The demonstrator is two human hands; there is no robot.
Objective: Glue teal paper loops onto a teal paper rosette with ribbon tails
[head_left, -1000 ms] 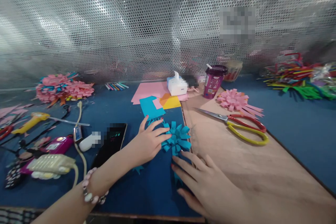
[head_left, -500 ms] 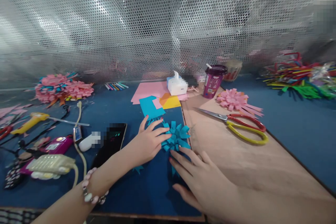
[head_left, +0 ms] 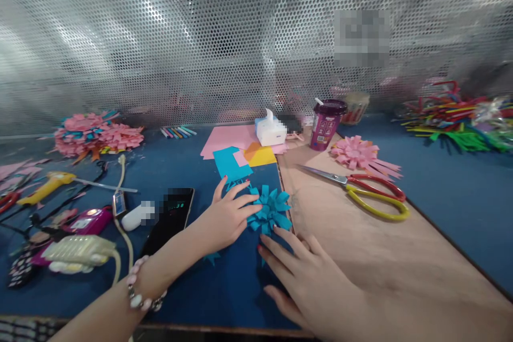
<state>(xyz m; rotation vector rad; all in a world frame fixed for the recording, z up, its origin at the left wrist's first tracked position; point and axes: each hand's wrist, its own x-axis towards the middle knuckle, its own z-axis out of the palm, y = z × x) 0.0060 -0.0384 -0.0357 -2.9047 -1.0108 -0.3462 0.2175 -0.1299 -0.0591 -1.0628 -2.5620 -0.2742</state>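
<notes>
A blue paper flower [head_left: 271,207] with looped, fringed petals lies on the dark blue table. My left hand [head_left: 230,214] rests at its left side, fingers spread and fingertips on or just over the petals. From the near side my right hand [head_left: 298,272] reaches toward it, fingers stretched out, the fingertips at the lower petals. Neither hand grips the flower. Part of a blue paper piece [head_left: 212,258] shows below my left wrist. Beyond my left hand lies a blue paper sheet [head_left: 230,163] with a small pink piece on it.
Large scissors [head_left: 355,187] and a pink paper flower [head_left: 356,154] lie to the right. A purple cup [head_left: 325,123] and a tissue pack [head_left: 271,131] stand at the back. Left are a phone [head_left: 170,219], a yellow glue gun [head_left: 48,187], a power strip [head_left: 80,250] and pink paper flowers [head_left: 92,136].
Both hands and the blue flower stay almost in place. My right fingertips have shifted very slightly down, nearer to me.
</notes>
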